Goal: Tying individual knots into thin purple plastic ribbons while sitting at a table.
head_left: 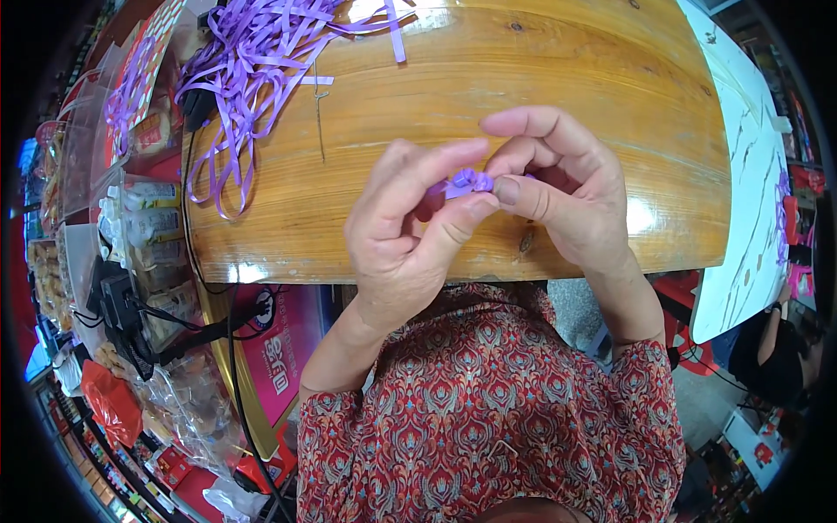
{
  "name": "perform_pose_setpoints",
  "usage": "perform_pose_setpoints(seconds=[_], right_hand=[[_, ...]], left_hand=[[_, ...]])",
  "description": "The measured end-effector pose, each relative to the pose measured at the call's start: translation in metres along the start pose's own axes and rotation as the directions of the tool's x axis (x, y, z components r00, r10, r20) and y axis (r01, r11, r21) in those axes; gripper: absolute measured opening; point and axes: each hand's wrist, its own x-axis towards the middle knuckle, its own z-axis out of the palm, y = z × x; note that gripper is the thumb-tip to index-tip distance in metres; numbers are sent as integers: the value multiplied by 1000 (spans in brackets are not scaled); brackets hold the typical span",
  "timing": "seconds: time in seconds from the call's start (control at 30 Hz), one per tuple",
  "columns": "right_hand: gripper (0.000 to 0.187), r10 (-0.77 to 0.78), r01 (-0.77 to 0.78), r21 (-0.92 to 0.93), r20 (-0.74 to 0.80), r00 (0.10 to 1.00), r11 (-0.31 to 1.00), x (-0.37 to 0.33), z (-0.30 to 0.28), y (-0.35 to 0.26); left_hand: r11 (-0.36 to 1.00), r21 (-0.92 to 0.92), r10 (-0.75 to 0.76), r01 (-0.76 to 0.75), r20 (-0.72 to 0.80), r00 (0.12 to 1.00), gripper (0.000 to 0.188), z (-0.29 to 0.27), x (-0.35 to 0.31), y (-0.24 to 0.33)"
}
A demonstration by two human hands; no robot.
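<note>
Above the near part of the wooden table, both my hands grip one small piece of folded purple ribbon [471,181]. My left hand [405,218] pinches its left side between thumb and fingers. The thumb and bent fingers of my right hand [567,187] close on its right end, and the two thumb tips nearly meet there. Part of the ribbon is hidden behind the fingers. Beyond my left hand, a thin twisted wire [320,118] lies on the table. A big loose heap of purple ribbon strips [253,61] spreads over the far left.
The wooden table [628,78] ends in front of my body. A white marbled tabletop [741,174] adjoins on the right. Packed bottles [153,213], black cables [187,253] and a red bag [112,403] crowd the left. A person in dark clothes [767,357] is at far right.
</note>
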Motion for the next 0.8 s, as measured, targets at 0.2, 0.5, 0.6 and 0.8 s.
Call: perform_pose_setpoints(seconds=[0.2, 0.5, 0.6, 0.8], right_hand=[[38, -80, 54, -218, -117, 990, 975, -2, 10, -2], [32, -608, 505, -736, 161, 777, 451, -9, 22, 32], [29, -436, 312, -603, -67, 897, 734, -7, 34, 35], [22, -113, 151, 199, -189, 975, 968, -1, 41, 41]], left_hand=[[993, -109, 39, -37, 20, 999, 26, 4, -3, -10], [664, -712, -383, 227, -64, 921, 23, 14, 8, -2], [634, -741, -408, 222, -76, 910, 21, 24, 6, 6], [683, -714, -310, 152, -96, 946, 20, 26, -2, 4]])
